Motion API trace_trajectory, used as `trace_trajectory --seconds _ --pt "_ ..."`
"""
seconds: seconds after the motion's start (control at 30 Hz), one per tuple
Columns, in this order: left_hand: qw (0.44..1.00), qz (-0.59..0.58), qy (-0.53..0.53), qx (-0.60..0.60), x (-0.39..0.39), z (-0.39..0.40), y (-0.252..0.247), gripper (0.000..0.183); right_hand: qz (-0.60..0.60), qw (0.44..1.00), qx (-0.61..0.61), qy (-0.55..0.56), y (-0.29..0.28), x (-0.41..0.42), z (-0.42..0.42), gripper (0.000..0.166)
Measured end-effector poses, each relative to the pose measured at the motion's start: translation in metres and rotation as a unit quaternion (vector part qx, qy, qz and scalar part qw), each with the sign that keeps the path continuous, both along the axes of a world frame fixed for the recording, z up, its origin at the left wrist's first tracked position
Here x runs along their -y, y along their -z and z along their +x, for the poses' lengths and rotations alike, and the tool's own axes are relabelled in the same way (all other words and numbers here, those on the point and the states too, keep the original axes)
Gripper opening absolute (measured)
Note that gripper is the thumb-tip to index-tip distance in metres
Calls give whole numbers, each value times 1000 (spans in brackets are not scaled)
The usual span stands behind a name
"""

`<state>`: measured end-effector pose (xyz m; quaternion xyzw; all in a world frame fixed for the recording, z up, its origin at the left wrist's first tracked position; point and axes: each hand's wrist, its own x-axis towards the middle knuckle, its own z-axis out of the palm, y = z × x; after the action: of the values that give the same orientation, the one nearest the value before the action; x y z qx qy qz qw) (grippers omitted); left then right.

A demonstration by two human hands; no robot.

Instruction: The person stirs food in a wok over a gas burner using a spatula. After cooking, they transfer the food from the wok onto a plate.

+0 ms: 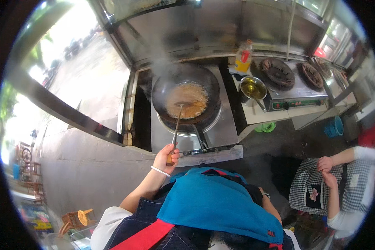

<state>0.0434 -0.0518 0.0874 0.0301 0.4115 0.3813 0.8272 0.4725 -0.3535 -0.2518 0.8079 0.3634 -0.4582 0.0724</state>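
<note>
My left hand, with a white beaded bracelet on its wrist, is closed round the wooden handle of a metal cooking ladle. The ladle's head lies in bubbling brown liquid inside a black wok, and steam rises from the wok's far left side. Under the wok is a stainless-steel stove; the wok's handle points towards me. My right forearm hangs at my side with a wristband on it, and the right hand itself is hidden behind my blue apron.
Right of the wok stand a metal pot of yellow oil with a ladle, a plastic bottle of yellow liquid and a two-burner gas stove. Another person in a checked apron is close on the right. A blue basket is on the floor.
</note>
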Motion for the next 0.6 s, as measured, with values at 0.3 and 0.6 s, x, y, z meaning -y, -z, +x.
trace_trajectory --seconds 0.3,0.6 --pt "996 82 15 -9 -47 3 49 17 24 997 -64 19 -19 -35 -7 24" --pt "999 32 2 -25 -9 -1 34 12 38 993 -64 87 -9 -16 -14 26"
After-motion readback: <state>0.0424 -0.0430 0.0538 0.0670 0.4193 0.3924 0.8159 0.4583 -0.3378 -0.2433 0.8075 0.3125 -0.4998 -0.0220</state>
